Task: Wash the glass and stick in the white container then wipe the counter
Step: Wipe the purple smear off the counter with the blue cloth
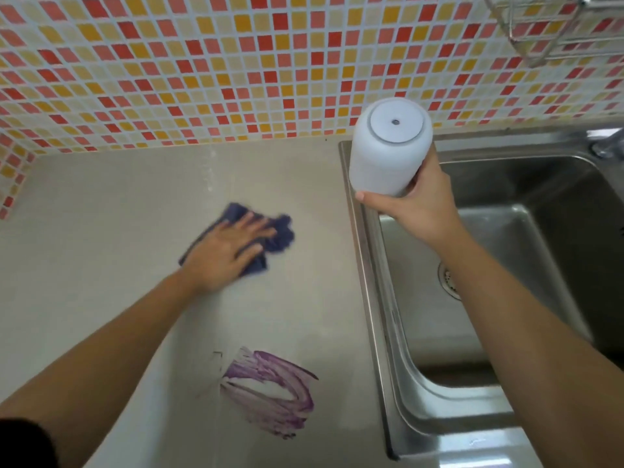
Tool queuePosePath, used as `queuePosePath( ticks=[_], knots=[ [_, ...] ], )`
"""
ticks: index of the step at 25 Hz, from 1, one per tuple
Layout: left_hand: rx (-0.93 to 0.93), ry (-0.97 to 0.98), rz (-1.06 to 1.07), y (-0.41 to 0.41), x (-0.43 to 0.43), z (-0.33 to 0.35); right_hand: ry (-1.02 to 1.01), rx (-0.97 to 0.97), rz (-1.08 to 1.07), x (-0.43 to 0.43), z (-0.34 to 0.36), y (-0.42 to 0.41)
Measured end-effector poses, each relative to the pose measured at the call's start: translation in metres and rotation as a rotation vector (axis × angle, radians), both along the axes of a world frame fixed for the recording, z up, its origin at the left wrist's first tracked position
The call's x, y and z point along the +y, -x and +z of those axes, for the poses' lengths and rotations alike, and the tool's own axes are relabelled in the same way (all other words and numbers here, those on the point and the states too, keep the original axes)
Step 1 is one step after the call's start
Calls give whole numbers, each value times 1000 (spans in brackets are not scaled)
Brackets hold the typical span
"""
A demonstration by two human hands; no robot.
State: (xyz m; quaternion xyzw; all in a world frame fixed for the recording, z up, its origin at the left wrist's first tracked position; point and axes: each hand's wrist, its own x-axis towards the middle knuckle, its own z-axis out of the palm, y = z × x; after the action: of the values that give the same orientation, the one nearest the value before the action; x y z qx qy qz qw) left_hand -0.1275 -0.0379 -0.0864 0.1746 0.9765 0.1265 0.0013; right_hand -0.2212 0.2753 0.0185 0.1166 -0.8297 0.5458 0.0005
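My left hand [224, 253] lies flat with straight fingers on a dark blue cloth [282, 236], pressing it onto the beige counter [101, 231]. My right hand [417, 206] grips a white container [388, 153] from below and holds it upside down in the air over the sink's left rim. Its round base with a small centre hole faces up. A smeared purple stain [270, 388] marks the counter near the front, well below the cloth. No glass or stick shows in view.
A stainless steel sink [506, 265] with a drain [449, 280] fills the right side. A tap base [604, 143] sits at its back right corner. A wire rack [557, 28] hangs on the mosaic tile wall [202, 62] at top right.
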Motion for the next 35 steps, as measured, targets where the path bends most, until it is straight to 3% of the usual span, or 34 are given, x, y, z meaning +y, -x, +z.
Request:
queuePosePath(
  ticks=[3, 5, 7, 9, 10, 12, 14, 16, 19, 21, 22, 24, 26, 27, 29, 31, 35],
  knots=[
    [-91, -5, 401, 54, 15, 3, -13, 5, -13, 4, -1, -3],
    [-122, 6, 267, 51, 62, 8, -20, -1, -14, 2, -5, -9],
    [-140, 4, -54, 7, 86, 10, -15, -23, -1, -1, -7, -17],
    [-146, -15, -210, -47, 58, 8, 4, -55, 19, -9, -13, -29],
    [-114, -32, -185, -64, 30, 10, 14, -80, 37, -17, -18, -37],
    [-72, -23, 97, -84, -35, 7, 29, -136, 97, -35, -31, -57],
    [-111, -28, 525, -84, -76, 9, 36, -180, 143, -54, -46, -76],
    [-120, -48, 673, -77, -55, 11, 39, -199, 174, -71, -57, -89],
    [-68, -63, 268, -135, -2, 5, 31, -201, 161, -84, -62, -97],
    [-87, -105, 169, -188, -20, 9, 40, -180, 155, -84, -62, -97],
    [-61, -137, 241, -200, -44, 12, 41, -179, 152, -83, -62, -96],
    [-27, -147, 621, -192, -96, 18, 33, -184, 138, -79, -60, -94],
    [-29, -101, 955, -146, -132, 19, 26, -185, 145, -80, -60, -93],
    [-35, -74, 1023, -117, -137, 17, 25, -182, 146, -82, -62, -93],
    [-55, -45, 968, -64, -118, 10, 24, -170, 153, -86, -65, -94],
    [-78, -36, 716, -47, -86, 7, 34, -177, 186, -93, -64, -96],
    [-199, -68, 257, -143, -62, 15, 48, -189, 200, -107, -58, -108]
  ],
)
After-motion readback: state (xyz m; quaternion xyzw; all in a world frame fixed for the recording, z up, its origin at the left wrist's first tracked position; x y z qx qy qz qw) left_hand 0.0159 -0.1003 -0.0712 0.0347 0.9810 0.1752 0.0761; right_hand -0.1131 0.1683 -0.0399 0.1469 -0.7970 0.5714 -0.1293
